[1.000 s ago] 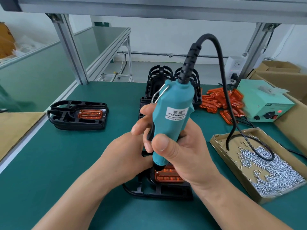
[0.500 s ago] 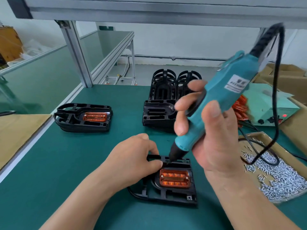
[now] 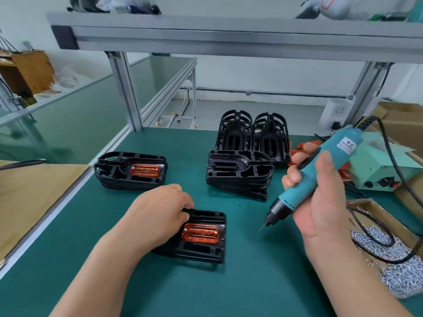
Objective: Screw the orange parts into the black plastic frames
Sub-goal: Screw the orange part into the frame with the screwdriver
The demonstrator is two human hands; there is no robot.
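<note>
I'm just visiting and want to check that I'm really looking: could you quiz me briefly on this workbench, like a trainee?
1. True or false: the right hand holds the electric screwdriver with its tip clear of the black frame.
2. Where do the loose screws lie? A) in the cardboard tray; B) on the green mat; C) inside the frame.
3. What colour is the part seated in the frame that the left hand grips?
Key: 1 true; 2 A; 3 orange.
</note>
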